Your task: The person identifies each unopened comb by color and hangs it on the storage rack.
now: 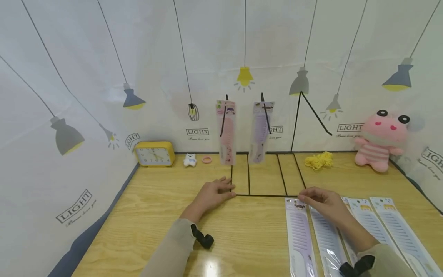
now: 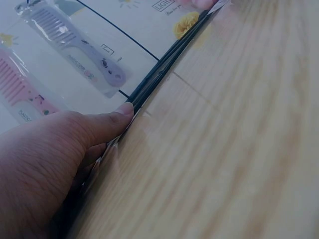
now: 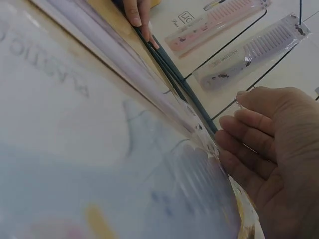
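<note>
Table edge: the wooden table [image 1: 249, 234] meets the lamp-printed backdrop at the far side; a black wire rack [image 1: 266, 181] lies with its base on the wood at the centre back.
Open room: bare wood spreads between the two forearms and left of the left hand; to the right, the surface is taken by a row of packaged combs.
Left hand [image 1: 216, 194]: lies flat on the table, fingers straight, thumb tip against the rack's front corner bar, gripping nothing.
Right hand [image 1: 323, 204]: fingers bent at the top end of a packaged comb [image 1: 325, 238], touching its clear wrapper; whether they pinch it I cannot tell.
Comb look: pale lilac, wide-toothed, sealed in a glossy sleeve with a printed card header.
Comb place: second in the row, between the purple comb [image 1: 300, 234] and two yellow-headed packs [image 1: 387, 227], its length running under the wrist toward the person.
On the rack: a pink comb pack [image 1: 226, 130] and a lilac one [image 1: 260, 130] hang from hooks.
</note>
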Available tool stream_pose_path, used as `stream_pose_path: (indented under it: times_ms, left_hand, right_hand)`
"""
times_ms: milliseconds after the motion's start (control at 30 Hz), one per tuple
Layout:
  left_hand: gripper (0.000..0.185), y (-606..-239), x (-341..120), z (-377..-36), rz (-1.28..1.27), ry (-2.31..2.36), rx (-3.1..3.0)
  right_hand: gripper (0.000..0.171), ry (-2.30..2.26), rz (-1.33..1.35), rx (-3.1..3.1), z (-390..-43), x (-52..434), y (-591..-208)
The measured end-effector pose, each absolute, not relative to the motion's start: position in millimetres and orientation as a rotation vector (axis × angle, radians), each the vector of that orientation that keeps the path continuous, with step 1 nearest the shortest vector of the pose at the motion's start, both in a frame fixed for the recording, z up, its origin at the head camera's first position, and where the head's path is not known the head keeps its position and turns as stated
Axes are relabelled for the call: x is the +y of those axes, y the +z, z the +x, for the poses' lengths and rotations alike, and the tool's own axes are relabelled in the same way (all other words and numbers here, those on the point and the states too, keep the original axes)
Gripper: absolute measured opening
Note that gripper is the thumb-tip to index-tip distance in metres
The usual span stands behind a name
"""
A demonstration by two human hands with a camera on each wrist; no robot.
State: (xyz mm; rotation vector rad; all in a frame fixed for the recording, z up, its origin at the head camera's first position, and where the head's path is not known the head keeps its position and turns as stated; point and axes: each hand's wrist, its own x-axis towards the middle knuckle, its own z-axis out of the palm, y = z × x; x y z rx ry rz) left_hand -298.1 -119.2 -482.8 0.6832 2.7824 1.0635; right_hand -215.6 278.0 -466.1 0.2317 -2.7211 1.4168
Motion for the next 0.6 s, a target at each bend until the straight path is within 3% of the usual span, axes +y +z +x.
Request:
stream_pose_path:
  times_ms: [200, 600]
  left_hand:
    - [0.044, -484, -120, -298, 0.690, 1.065, 2.773]
    - [0.045, -485, -121, -299, 0.691, 1.065, 2.779]
  right_hand:
    - [0.024, 1.285, 0.366, -2.717, -218, 281, -476]
    - [0.023, 1.183, 0.493, -2.698, -220, 282, -484]
